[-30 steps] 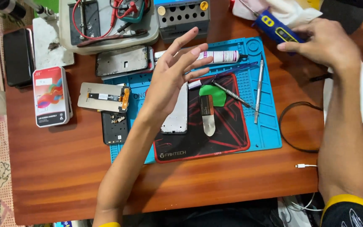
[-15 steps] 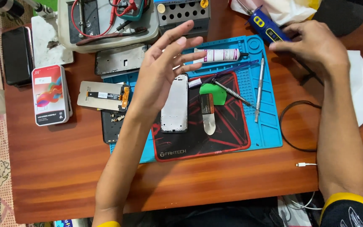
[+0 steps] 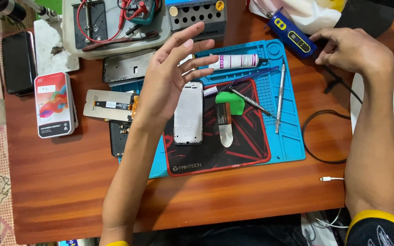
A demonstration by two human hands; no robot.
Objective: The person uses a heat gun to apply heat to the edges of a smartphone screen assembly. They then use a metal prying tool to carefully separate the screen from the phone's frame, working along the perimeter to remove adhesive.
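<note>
Clutter fills the grey plastic tray (image 3: 115,48) at the table's back: red wire loops and a metal plate. Left hand (image 3: 169,77) hovers empty, fingers (image 3: 192,45) spread, above the silver phone frame (image 3: 189,114) on the blue silicone mat (image 3: 292,136). Right hand (image 3: 352,48) fingers touch the blue handheld soldering tool (image 3: 292,35), loosely curled.

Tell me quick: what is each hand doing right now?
Left hand: open, fingers spread, holding nothing, raised above the phone frame.
Right hand: fingers loosely curled beside the blue handheld tool; cannot tell if it grips it.
</note>
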